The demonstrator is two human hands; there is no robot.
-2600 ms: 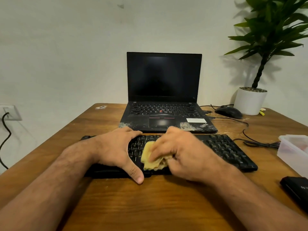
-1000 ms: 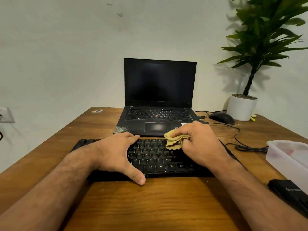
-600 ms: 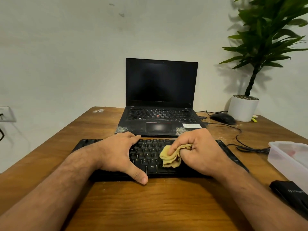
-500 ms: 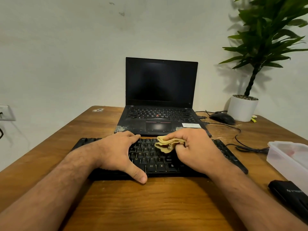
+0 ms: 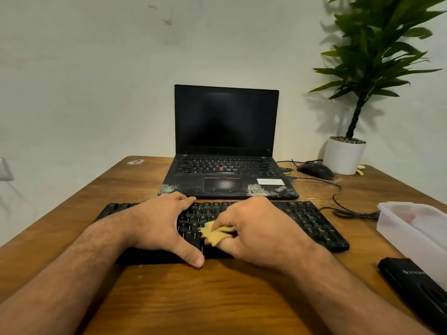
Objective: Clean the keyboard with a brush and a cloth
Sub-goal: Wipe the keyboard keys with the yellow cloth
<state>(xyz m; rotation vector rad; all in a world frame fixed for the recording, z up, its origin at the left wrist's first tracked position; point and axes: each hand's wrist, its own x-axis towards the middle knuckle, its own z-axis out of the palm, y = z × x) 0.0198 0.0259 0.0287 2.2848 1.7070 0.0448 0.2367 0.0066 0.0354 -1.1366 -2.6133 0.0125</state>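
Note:
A black keyboard (image 5: 307,221) lies across the wooden table (image 5: 217,298) in front of me. My left hand (image 5: 159,226) rests on its left half, fingers at the far edge and thumb over the near edge, holding it steady. My right hand (image 5: 258,233) grips a crumpled yellow cloth (image 5: 215,234) and presses it onto the keys near the middle, close to the front rows. No brush is in sight.
An open black laptop (image 5: 227,170) stands just behind the keyboard. A black mouse (image 5: 315,170) and its cable lie at back right beside a potted plant (image 5: 344,154). A clear plastic box (image 5: 416,233) and a black case (image 5: 416,284) sit at the right edge.
My right hand has drawn the cloth from the keyboard's far rows back toward the near rows, continuing a back-and-forth wipe. The left hand has stayed in place.

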